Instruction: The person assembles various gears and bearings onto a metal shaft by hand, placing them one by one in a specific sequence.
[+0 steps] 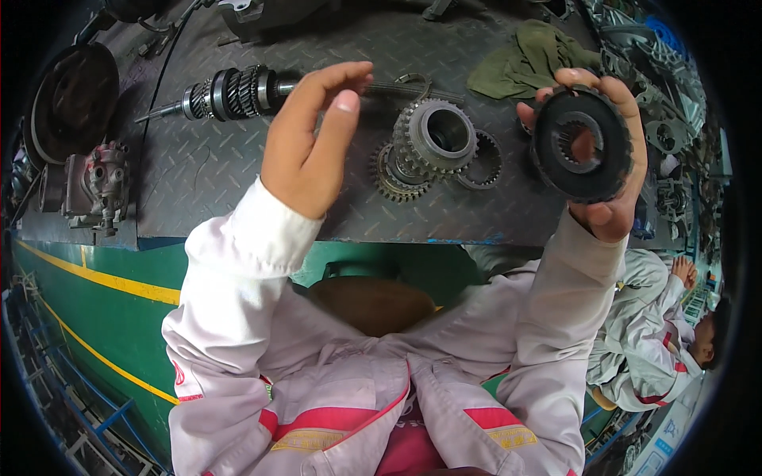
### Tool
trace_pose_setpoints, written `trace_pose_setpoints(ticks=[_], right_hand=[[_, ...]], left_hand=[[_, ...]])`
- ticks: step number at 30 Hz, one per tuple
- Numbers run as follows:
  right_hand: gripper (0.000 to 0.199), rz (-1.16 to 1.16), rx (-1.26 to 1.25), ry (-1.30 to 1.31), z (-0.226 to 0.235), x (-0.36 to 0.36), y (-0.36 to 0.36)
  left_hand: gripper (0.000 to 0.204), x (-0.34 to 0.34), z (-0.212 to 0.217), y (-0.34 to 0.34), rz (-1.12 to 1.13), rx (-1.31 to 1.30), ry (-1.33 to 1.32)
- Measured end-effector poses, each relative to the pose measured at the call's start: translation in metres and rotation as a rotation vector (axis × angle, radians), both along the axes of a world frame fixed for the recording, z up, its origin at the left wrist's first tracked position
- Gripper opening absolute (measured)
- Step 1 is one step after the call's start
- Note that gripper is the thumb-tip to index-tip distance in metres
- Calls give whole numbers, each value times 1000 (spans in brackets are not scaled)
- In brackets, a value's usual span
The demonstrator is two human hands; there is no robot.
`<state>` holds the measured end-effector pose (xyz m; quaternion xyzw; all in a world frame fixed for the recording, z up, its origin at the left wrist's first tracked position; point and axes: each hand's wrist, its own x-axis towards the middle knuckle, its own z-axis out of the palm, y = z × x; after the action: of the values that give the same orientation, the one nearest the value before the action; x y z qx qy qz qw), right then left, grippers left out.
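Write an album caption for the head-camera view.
Right hand holding a dark gear, open left hand poised over a metal workbench.

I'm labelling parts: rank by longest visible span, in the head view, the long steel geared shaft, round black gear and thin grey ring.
Long steel geared shaft
Round black gear, held in the right hand
Thin grey ring, partly hidden

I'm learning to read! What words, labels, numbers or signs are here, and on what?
Nothing reads clearly.
Left sleeve: red emblem and lettering, too small to read.
Jacket's yellow strips: marks, too blurred to read.
Pink shirt: marks, partly hidden.
White board, lower right: blue marks, too blurred.
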<state>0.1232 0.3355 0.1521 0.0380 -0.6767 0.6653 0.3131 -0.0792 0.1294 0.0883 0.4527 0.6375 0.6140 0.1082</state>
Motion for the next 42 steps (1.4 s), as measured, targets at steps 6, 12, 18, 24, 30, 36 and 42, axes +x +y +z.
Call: trace_pose_setpoints(ticks=[6, 12, 18, 24, 30, 36, 42], right_hand=[[92, 23, 383, -160, 19, -21, -26], [89, -55, 643, -253, 25, -36, -40], [85, -11, 817, -198, 27, -49, -40], [83, 7, 842, -226, 29, -51, -44], [83, 82, 787, -121, 30, -52, -43], [83, 41, 672, -220, 16, -46, -43], [81, 75, 633, -208, 10, -48, -40]], left_hand=[[82, 8, 0, -9, -179, 38, 26], [94, 19, 0, 1, -184, -55, 145], [88, 20, -8, 4, -152, 5, 144], [87, 23, -12, 3, -162, 14, 101], [84, 26, -11, 4, -194, 4, 6], [84, 24, -11, 4, -181, 47, 101], [89, 22, -15, 3, -141, 72, 157]])
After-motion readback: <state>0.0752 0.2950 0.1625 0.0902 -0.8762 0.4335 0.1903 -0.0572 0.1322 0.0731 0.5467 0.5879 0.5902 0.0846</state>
